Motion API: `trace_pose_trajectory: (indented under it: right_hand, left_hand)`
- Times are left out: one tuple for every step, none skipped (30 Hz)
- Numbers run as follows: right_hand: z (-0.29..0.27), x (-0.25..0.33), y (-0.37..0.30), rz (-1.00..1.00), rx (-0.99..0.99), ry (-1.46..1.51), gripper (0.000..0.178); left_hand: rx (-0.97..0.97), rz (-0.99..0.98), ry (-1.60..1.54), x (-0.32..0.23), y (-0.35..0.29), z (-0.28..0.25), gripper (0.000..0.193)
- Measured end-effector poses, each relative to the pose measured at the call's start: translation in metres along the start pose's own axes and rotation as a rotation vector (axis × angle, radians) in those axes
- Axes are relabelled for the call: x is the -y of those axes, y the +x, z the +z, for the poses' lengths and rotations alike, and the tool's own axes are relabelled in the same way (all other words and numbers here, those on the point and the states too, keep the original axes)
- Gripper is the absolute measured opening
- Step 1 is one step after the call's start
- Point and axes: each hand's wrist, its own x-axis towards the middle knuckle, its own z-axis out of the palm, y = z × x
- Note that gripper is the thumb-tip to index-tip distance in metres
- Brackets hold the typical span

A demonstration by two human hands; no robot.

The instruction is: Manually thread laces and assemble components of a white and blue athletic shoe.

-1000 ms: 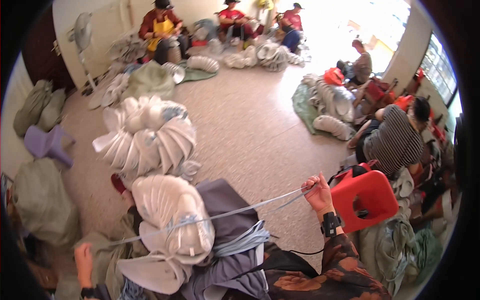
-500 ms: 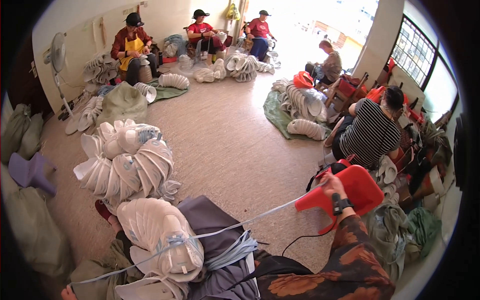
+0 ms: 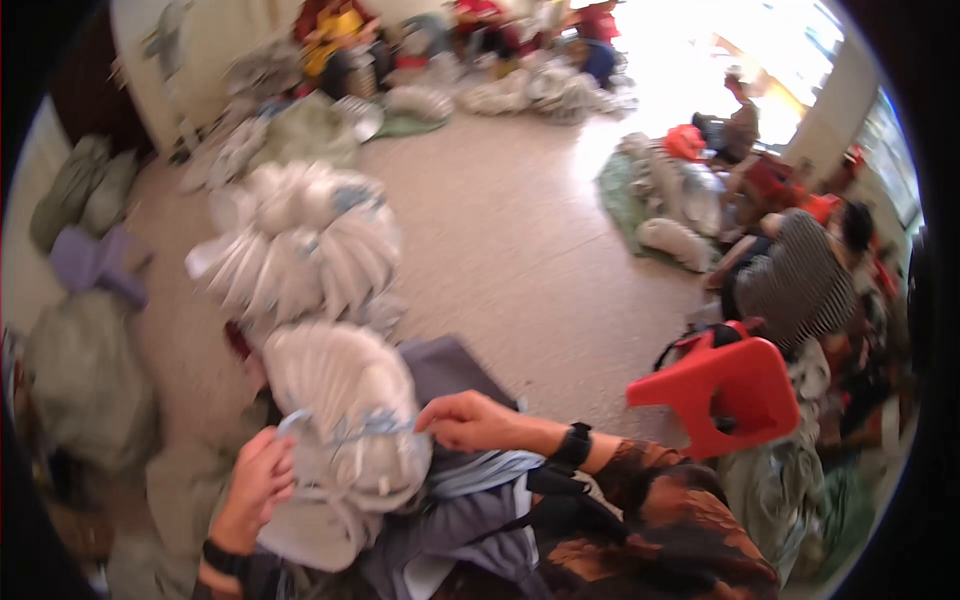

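Note:
A nested stack of white shoe uppers (image 3: 325,365) lies on my lap, the nearest one facing up. A light blue shoelace (image 3: 362,427) crosses that upper. My left hand (image 3: 262,482) is closed at the left of the stack, with a loop of the lace standing up from its fingers. On the other side, my right hand (image 3: 475,420) is closed in a pinch at the upper's right edge, where the lace ends meet its fingertips. A bundle of loose light blue laces (image 3: 490,472) rests on the grey cloth (image 3: 420,545) over my lap. Motion blurs the fine details.
A big pile of white uppers (image 3: 310,265) sits on the floor ahead. To my right is a tipped red stool (image 3: 755,390), with a person in stripes (image 3: 800,280) beyond it. A purple stool (image 3: 95,260) and sacks (image 3: 85,380) stand left. Several people sit along the back.
Both hands have come inward from wide apart, the right from beside the red stool, the left from the lower left corner. The lace stretched between them is now drawn in at the upper.

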Motion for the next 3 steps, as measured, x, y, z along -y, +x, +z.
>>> trace_pose_trajectory:
  right_hand:
    - [0.009, -0.005, 0.005, -0.048, -0.012, -0.047, 0.024]
    - [0.015, -0.005, 0.007, -0.024, -0.016, -0.092, 0.025]
    - [0.015, -0.005, 0.007, 0.017, -0.034, -0.053, 0.028]
  left_hand:
    - [0.012, -0.008, -0.027, 0.009, 0.001, 0.003, 0.014]
    - [0.022, -0.015, -0.057, 0.019, 0.002, 0.006, 0.014]
    - [-0.032, -0.049, -0.077, 0.032, -0.014, -0.004, 0.014]
